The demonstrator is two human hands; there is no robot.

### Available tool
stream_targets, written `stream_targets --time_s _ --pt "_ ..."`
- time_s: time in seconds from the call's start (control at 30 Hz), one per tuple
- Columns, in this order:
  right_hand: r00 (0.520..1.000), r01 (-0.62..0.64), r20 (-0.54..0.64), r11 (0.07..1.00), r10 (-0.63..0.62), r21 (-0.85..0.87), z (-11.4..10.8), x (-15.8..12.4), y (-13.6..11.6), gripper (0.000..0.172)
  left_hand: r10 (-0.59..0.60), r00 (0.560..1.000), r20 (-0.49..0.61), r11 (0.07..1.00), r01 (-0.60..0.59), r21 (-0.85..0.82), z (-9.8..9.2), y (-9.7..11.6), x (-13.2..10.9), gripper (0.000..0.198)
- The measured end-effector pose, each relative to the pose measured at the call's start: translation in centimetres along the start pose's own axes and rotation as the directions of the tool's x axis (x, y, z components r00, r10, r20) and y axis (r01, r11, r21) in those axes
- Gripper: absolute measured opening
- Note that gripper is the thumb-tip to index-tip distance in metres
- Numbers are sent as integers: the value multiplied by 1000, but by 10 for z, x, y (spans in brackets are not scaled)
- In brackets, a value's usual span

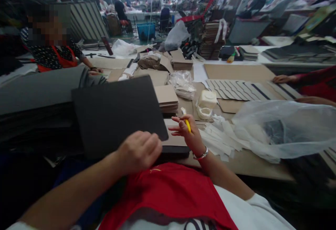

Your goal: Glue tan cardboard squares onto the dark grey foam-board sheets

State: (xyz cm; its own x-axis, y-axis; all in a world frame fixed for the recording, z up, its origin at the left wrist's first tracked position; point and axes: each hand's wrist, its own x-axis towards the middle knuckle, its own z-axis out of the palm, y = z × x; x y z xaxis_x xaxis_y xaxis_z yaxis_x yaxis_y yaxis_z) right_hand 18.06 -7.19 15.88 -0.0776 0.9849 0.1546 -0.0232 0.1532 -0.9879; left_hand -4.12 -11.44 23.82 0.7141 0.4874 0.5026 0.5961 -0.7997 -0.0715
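Observation:
My left hand (141,149) is closed on the near edge of a dark grey board (118,114), which is raised at a tilt over the table's left side. The fingertips are hidden behind the fist. My right hand (190,134) grips a small brush (187,125) with a yellow handle and a whitish tip; some of its fingers are stretched out toward the board. Under and beside that hand lies a light board (174,137) on a dark stack. Just beyond stands a stack of brown boards (167,99). A cut-open whitish plastic container (208,99) is behind my right hand.
Large grey sheets (39,83) are piled at the left. Pale strips (217,137) and a clear plastic bag (286,128) cover the right front. One co-worker (56,53) stands across at the left; another's hand (282,79) touches a row of light pieces (236,89) at the right.

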Motion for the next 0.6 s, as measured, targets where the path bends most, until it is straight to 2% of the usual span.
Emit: stream_targets --time_s 0.03,0.07,0.13,0.2,0.27,0.37,0.43,0.5,0.53,0.6 --pt "999 -16 -42 993 11 -118 -5 -3 12 30 153 985 80 988 -153 0 38 15 6 15" --pt "995 -31 -100 964 5 -263 -11 -6 27 31 237 962 138 972 -235 -28 75 28 11 19" --pt "982 -66 -187 844 -41 -532 -24 -12 61 28 272 938 216 962 -257 -96 137 43 14 24" --pt "977 -72 -195 732 -85 -678 -37 -18 94 19 240 929 281 967 -204 -154 176 47 10 21" --pt "980 -49 -167 685 -107 -726 -47 -22 117 13 157 937 313 978 -103 -180 188 41 -2 21" --pt "979 -49 -166 658 -117 -751 -53 -25 129 13 -101 936 336 983 145 -109 181 19 -30 62" --pt "981 -55 -160 643 -106 -764 -57 -26 126 13 -327 875 356 934 356 -17 176 1 -52 80" --pt "986 -47 -135 609 -99 -792 -68 -23 120 14 -472 790 391 860 510 6 179 -14 -72 85" --pt "986 -44 -128 580 -104 -814 -77 -19 116 16 -486 767 419 839 543 -22 184 -19 -80 85" --pt "976 -55 -153 502 -157 -863 -104 -6 109 23 -480 751 454 817 571 -83 196 -25 -92 82"
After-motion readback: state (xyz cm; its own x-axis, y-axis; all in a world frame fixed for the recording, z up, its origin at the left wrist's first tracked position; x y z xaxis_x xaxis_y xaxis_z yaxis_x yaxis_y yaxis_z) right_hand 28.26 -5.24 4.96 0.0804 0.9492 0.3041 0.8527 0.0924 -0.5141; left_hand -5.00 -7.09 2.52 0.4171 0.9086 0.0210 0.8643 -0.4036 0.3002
